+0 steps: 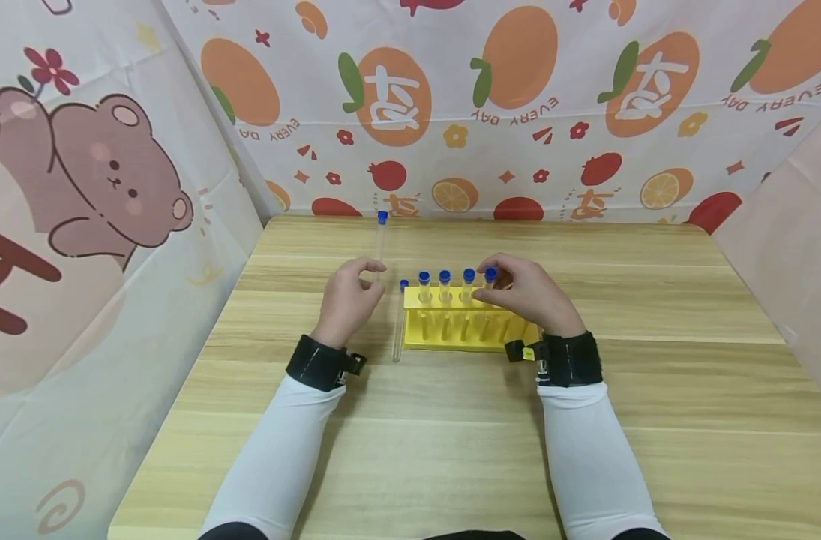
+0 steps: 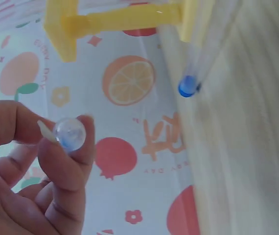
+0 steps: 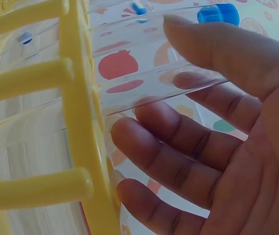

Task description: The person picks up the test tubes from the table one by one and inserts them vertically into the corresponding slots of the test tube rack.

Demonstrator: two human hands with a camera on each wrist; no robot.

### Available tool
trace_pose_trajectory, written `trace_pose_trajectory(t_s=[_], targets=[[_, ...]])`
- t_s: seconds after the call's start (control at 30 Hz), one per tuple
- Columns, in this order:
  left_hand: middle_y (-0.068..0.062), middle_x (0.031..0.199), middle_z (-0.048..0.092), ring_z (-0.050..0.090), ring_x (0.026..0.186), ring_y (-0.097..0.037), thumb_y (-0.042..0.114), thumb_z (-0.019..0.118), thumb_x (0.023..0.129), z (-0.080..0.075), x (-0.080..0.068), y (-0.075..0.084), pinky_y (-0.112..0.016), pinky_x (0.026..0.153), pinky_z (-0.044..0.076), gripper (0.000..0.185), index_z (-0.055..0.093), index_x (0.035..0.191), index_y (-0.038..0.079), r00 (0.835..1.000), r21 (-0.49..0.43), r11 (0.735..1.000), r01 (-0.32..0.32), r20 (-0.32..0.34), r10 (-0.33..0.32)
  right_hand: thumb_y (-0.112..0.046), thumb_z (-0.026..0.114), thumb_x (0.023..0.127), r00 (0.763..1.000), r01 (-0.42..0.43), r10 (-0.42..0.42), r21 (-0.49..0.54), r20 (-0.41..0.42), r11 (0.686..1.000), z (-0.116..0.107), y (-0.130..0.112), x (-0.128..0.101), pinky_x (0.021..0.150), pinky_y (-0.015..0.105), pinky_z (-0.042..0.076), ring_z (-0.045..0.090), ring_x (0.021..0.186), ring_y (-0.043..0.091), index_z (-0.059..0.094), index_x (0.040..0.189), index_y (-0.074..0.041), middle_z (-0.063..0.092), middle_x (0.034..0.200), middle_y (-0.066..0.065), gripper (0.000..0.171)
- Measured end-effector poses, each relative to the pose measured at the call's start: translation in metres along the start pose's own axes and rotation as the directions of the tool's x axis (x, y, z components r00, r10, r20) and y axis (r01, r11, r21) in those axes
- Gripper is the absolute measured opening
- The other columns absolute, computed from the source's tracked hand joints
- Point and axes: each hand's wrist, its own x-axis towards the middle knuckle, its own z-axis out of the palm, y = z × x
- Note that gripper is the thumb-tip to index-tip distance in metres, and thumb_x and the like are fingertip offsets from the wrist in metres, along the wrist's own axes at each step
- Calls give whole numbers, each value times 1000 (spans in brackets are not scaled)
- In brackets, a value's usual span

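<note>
Left hand point(image 1: 348, 301): pinching upright tube point(image 1: 381, 241) between thumb and fingertip, left of frame centre.
Right hand point(image 1: 534, 296): curling nearly closed round rightmost tube point(image 1: 490, 275), right of centre.
Yellow rack point(image 1: 450, 346): standing at centre, holding also three capped tubes point(image 1: 444, 289).
Loose tube point(image 1: 397, 330): lying beside rack's left end.

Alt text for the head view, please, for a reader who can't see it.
A person's left hand pinches a clear, blue-capped tube, while the right hand is at the rightmost tube of four standing in a yellow rack. Another capped tube lies on the wooden table just left of the rack; a fruit-printed cloth hangs behind.
</note>
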Motion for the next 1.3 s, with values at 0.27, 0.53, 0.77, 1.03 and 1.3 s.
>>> trace_pose_trajectory(t_s=[0.27,0.53,0.77,1.03,1.3], targets=[[-8,114,69,69,82,-20,3,60,89,-5,-4,15,-32,60,56,16,72,99,8,983,-66,991,-115,-148,105,-54,69,86,998,16,-19,-48,-64,999,0,-5,-2,75,36,52,61,91,20,65,118,-21,66,98,0,46],[-9,104,72,67,84,-21,5,65,92,-11,-7,26,-38,71,57,7,72,89,5,940,-64,970,-235,-270,210,-57,64,89,993,38,-41,-32,-112,999,-1,-10,-4,73,36,52,59,88,20,63,122,-19,66,97,1,50],[-9,107,72,66,92,-19,5,66,93,-18,-14,40,-27,63,56,8,72,87,3,908,-93,945,-313,-320,269,-53,62,92,979,77,-80,-26,-185,997,-2,-13,-7,76,36,53,61,89,19,65,120,-19,67,97,0,45],[-5,109,72,66,89,-15,6,69,91,-26,-25,59,-16,57,48,7,73,86,4,886,-135,914,-383,-334,322,-46,64,93,940,158,-153,-8,-306,987,-6,-23,-13,87,41,54,64,94,18,68,116,-13,70,99,1,40],[-5,108,73,68,87,-16,4,70,90,-30,-35,75,-16,56,47,6,73,84,4,869,-158,886,-435,-332,367,-32,70,92,873,266,-256,-35,-416,963,-10,-39,-22,89,34,51,63,95,13,69,111,-9,71,100,1,30]])
